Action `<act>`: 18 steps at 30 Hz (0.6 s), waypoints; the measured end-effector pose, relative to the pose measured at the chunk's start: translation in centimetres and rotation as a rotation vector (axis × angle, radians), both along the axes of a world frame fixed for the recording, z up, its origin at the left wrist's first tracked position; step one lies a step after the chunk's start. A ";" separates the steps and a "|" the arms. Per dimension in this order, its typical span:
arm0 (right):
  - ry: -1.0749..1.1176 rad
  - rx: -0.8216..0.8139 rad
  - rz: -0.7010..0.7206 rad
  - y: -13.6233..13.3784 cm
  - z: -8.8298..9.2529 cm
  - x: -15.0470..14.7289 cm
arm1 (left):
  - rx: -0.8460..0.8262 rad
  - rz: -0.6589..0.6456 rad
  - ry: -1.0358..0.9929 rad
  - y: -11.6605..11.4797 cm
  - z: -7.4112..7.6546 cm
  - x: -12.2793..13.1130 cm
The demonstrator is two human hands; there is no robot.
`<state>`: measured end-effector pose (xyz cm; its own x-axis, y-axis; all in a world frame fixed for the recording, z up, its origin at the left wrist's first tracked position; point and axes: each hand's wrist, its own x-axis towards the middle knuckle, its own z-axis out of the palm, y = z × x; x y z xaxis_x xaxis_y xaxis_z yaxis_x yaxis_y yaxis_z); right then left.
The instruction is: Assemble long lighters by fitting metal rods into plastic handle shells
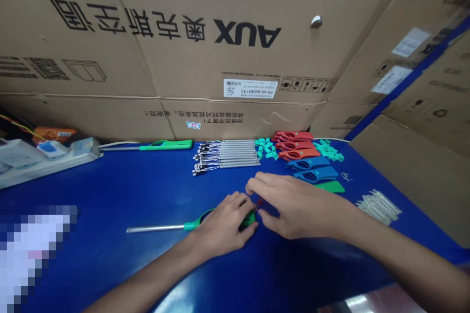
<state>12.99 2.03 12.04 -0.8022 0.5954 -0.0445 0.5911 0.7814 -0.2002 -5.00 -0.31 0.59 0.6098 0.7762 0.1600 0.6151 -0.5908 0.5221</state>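
My left hand (223, 225) grips the green handle of a long-nosed utility lighter (194, 225), whose metal tube points left across the blue table (110, 195). My right hand (297, 205) pinches a small red part (260, 201) at the lighter's head, and its fingers hide most of that part. Beyond my hands lie several metal tubes with wire ends (227, 154), several red handle shells (293, 144) and several blue handle shells (314, 168). A green shell piece (330, 186) sits just past my right fingers.
Small green parts (266, 147) lie in heaps among the rows, and a bundle of clear tubes (378, 207) lies at right. A complete green lighter (167, 145) and a power strip (47, 159) stand at back left, against large cardboard boxes (183, 58).
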 end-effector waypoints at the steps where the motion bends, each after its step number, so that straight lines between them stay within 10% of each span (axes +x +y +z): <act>1: -0.027 0.047 -0.009 0.0 0.0 -0.1 | -0.006 0.002 0.003 0.0 0.1 0.0; 14: -0.176 0.190 0.005 -0.4 -0.1 -0.7 | -0.049 0.028 0.024 0.0 0.2 0.0; 18: -0.071 0.012 0.072 -0.2 0.3 -0.8 | -0.049 0.022 0.005 0.2 0.1 0.0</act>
